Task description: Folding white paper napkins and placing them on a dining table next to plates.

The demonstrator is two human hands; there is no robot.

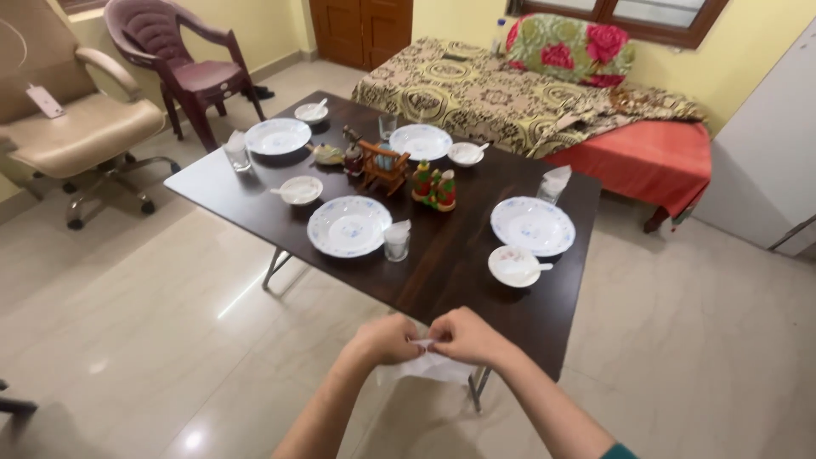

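Hands, left [387, 338] and right [466, 336], pinch white napkin [425, 365]; glass [396, 241] seemingly holds another.

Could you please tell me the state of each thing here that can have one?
Left hand: pinching the white napkin.
Right hand: pinching the same napkin.
White napkin: partly folded, held over the table edge.
Near glass: upright, napkin inside.
Near bowl: upright, spoon in it.
Near plates: face up, empty.

Two bare forearms end in the left hand [384, 338] and the right hand [466, 334], with no rings, watch or bracelets visible. Only a sliver of teal sleeve [622, 451] shows, high on the right arm.
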